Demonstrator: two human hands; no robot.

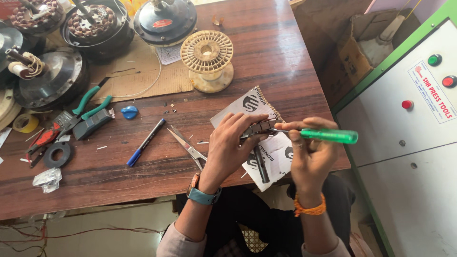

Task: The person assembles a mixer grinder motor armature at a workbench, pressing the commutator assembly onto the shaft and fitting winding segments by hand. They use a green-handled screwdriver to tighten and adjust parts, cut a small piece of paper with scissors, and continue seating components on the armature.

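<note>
My left hand (228,147) grips a small dark metal part (259,128) above a white printed paper sheet (276,157) at the table's front edge. My right hand (309,152) holds a screwdriver with a clear green handle (333,135); its tip points left into the metal part. A dark narrow bar (261,166) lies on the paper below my left hand. A watch sits on my left wrist and an orange thread band on my right wrist.
Scissors (188,145), a blue pen (145,142), green-handled pliers (88,107), a tape roll (24,123) and a black ring (58,154) lie on the wooden table (266,52). An empty wire spool (207,59) and several fan motors (164,19) stand behind. A white control cabinet (409,157) is at right.
</note>
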